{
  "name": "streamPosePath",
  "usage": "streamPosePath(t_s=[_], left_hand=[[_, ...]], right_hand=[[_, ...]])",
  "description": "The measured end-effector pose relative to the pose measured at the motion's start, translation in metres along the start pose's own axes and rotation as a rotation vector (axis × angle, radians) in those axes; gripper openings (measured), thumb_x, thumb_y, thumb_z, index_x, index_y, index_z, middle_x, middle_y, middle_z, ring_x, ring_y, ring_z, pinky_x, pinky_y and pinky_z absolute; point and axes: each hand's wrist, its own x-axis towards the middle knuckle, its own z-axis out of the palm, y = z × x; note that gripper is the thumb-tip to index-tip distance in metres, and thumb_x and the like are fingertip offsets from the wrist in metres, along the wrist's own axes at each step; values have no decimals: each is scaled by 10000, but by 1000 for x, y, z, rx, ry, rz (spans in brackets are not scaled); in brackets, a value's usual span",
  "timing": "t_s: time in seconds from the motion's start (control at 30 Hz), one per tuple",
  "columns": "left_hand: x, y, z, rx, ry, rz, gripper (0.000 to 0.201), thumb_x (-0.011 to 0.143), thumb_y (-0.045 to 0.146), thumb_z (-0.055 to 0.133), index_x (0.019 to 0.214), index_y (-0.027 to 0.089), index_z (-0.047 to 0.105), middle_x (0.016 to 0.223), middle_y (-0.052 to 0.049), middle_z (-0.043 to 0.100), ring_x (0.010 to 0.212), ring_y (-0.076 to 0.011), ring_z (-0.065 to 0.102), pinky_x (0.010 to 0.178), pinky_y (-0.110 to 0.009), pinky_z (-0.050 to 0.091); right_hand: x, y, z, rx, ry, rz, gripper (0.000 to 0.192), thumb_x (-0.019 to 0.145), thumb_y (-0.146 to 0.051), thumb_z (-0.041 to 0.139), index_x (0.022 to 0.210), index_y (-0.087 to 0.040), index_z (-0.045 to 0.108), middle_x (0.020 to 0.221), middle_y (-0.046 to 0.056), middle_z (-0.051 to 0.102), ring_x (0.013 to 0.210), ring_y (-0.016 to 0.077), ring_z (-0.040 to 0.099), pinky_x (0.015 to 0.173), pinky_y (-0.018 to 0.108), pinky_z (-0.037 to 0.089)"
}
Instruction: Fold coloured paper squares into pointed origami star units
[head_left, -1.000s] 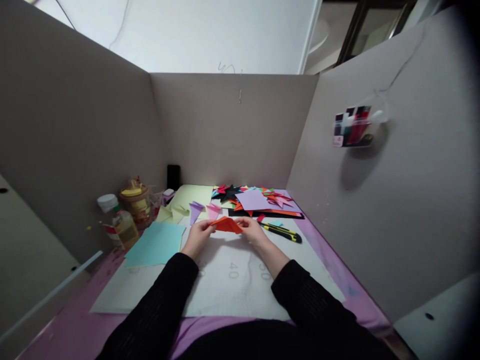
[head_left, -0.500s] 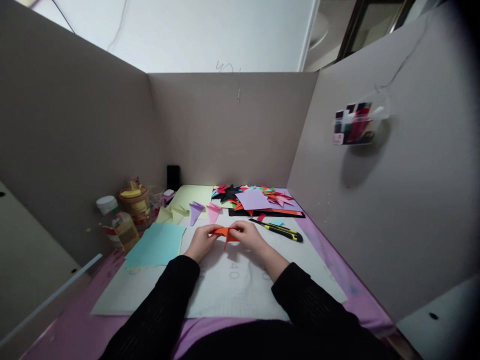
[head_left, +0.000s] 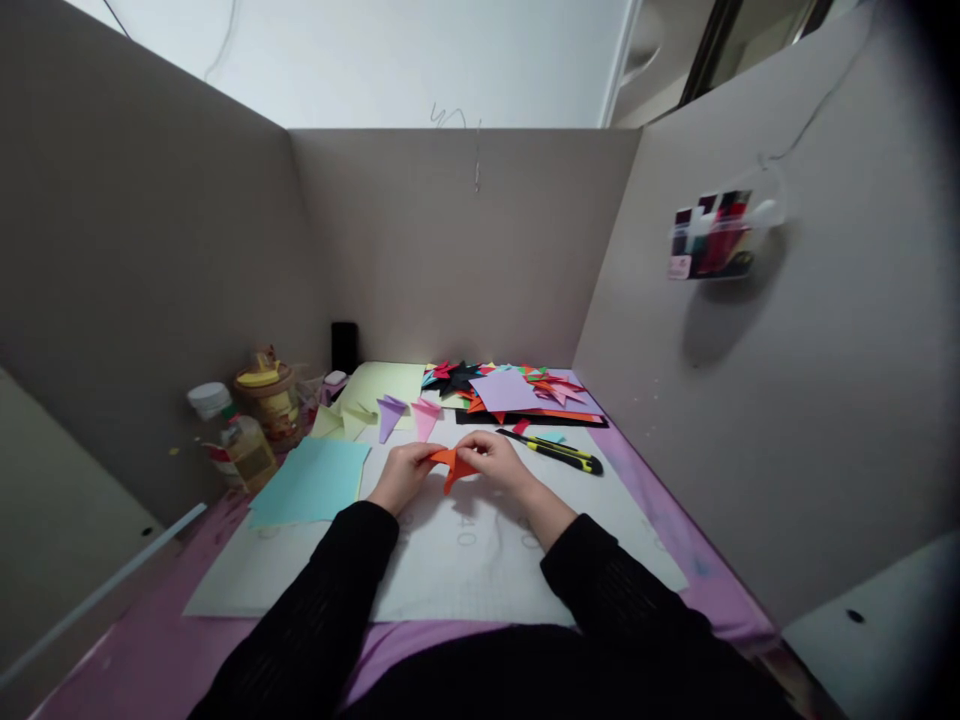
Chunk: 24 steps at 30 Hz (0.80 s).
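Observation:
Between my two hands, just above the white board, is an orange folded paper with a point hanging downward. My left hand pinches its left end. On the opposite side, the fingers of my right hand are closed on its right part. Fingertips hide some of the folds. Beyond the hands stand a purple folded paper and a pink folded paper. A yellow-and-black utility knife lies to the right, and light-blue paper sheets lie to the left.
Several colourful folded paper pieces and a lilac sheet are heaped at the back. A glue bottle, a brown tub and a black phone stand at the left. Grey partitions surround the desk; a plastic container hangs at right.
The view has shifted slightly. Both hands keep hold of the orange folded paper, whose hanging point has turned a little and shows more of its face. Other things lie as before.

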Motion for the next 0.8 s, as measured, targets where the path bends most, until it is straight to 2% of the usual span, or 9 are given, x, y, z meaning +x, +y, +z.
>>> streamPosePath(t_s=[0.23,0.4,0.6,0.8], left_hand=[[0,-1,0,29,10,44,161,793,195,600,913,207,705,864,-35,722,768,-163,657,739,-268,506],[0,1,-2,42,14,56,172,799,211,582,918,211,706,881,-48,722,784,-174,660,765,-294,511],[-1,-3,0,44,15,55,216,782,148,558,914,218,713,888,-50,720,810,-180,658,787,-316,509],[1,10,-4,-63,-26,-20,220,763,157,562,926,184,708,906,-74,714,827,-192,655,793,-327,509]], right_hand=[[0,-1,-4,-33,-5,-66,125,733,-201,585,737,-177,708,760,39,652,721,156,593,666,260,441],[0,1,-4,17,-19,-60,105,718,-206,617,742,-172,713,753,43,657,707,160,597,652,265,447],[0,-3,-6,-49,-34,-105,88,713,-187,622,719,-183,709,745,36,666,699,151,595,646,256,446],[-1,-5,-8,-84,-47,-186,105,723,-162,596,705,-187,696,733,28,663,704,149,592,659,257,440]])
